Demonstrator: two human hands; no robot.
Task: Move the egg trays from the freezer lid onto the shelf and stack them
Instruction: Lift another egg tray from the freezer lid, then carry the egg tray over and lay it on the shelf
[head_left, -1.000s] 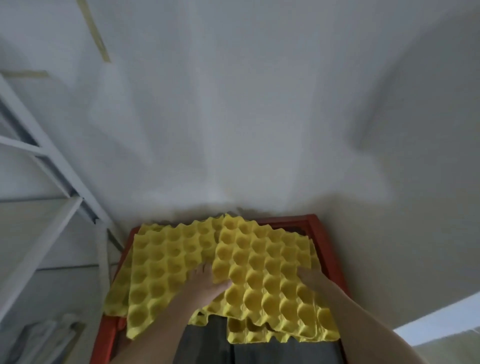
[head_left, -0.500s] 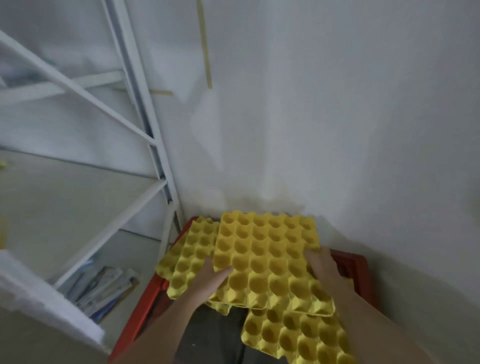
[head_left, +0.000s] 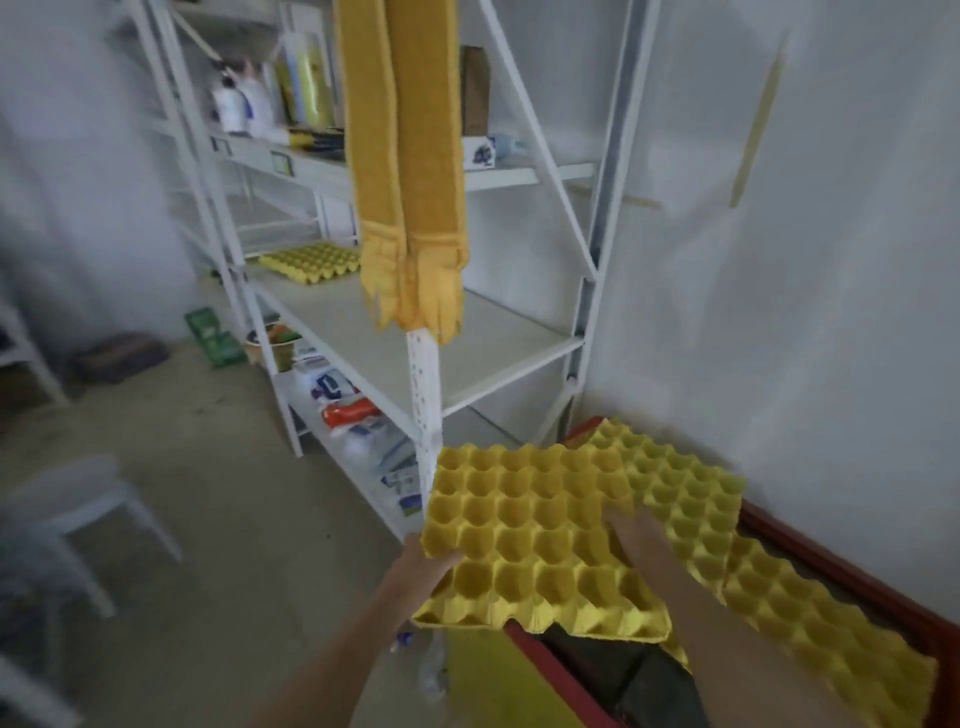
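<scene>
A yellow egg tray is lifted off the red-rimmed freezer lid and held out toward the white shelf. My left hand grips its near left edge. My right hand holds its right side, fingers on the cups. More yellow trays still lie overlapping on the lid at the right. One yellow tray sits at the far end of the middle shelf board.
A yellow cloth hangs over the shelf's front post. Bottles and boxes fill the upper board, packets the bottom one. A white stool stands on the concrete floor at left. White wall at right.
The view has swung left from the wall to the shelf. The top tray has come up off the pile and moved left with both hands on it.
</scene>
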